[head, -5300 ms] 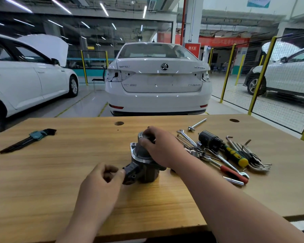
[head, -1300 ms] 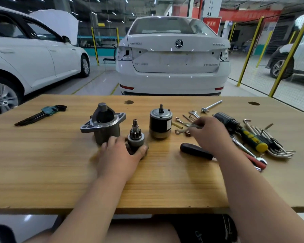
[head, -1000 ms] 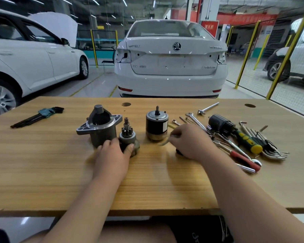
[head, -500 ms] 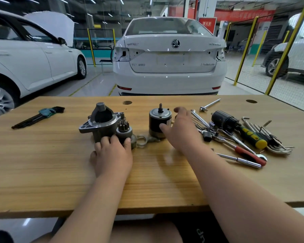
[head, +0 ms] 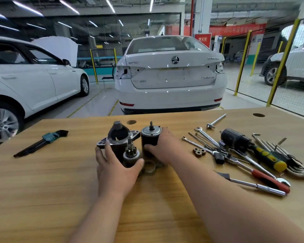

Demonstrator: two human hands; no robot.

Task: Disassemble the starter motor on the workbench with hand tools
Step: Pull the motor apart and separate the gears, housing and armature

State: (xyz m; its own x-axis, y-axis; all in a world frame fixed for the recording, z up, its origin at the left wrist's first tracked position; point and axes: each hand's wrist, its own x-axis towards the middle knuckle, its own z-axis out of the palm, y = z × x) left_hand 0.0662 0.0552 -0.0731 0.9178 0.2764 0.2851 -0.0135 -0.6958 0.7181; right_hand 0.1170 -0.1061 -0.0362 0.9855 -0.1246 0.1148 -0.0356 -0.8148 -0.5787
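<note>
Now, head view: the starter's pieces stand bunched in the middle of the surface (head: pixel 60 190), nearer its far edge.
Left hand (head: pixel 118 167): curled round the pinion drive (head: pixel 130 155), with fingers reaching the nose housing (head: pixel 119 137) just behind it.
Right hand (head: pixel 162 146): wrapped about the motor body (head: pixel 150 137), which stands upright, shaft up, beside the housing.
Loose bits: small gears (head: pixel 199 152) lie between the motor body and the tools toward the right edge. A ring (head: pixel 150 167) lies just in front of the motor body.
Doing it well: this looks like grouping the parts. Lift each one rather than dragging it, keep them upright, and mind the ring and gears.
Against earlier: five seconds back the starter was one piece under both hands. A second back the three pieces stood spaced in a row.
</note>
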